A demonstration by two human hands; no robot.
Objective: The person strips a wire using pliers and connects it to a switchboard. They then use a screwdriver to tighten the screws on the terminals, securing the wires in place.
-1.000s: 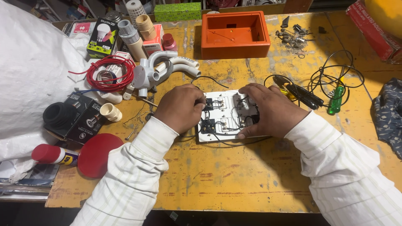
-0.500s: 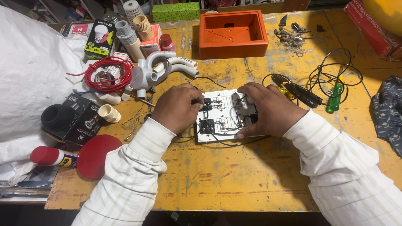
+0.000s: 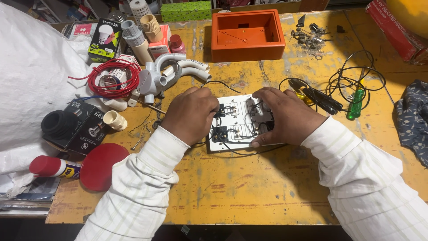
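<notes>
A white switch plate lies face down on the yellow table, its back showing black switch modules and thin black wires. My left hand rests on the plate's left edge, fingers curled against a black module. My right hand covers the plate's right side and grips a dark module there, with the thumb on the plate's near edge. Both arms wear white sleeves.
An orange box stands at the back. Screwdrivers and tangled black wire lie right. Grey pipe fittings, a red wire coil, a red round lid, small boxes and a white sack crowd the left.
Both hands stay on the switch plate with only slight finger shifts. The camera view moved a little.
</notes>
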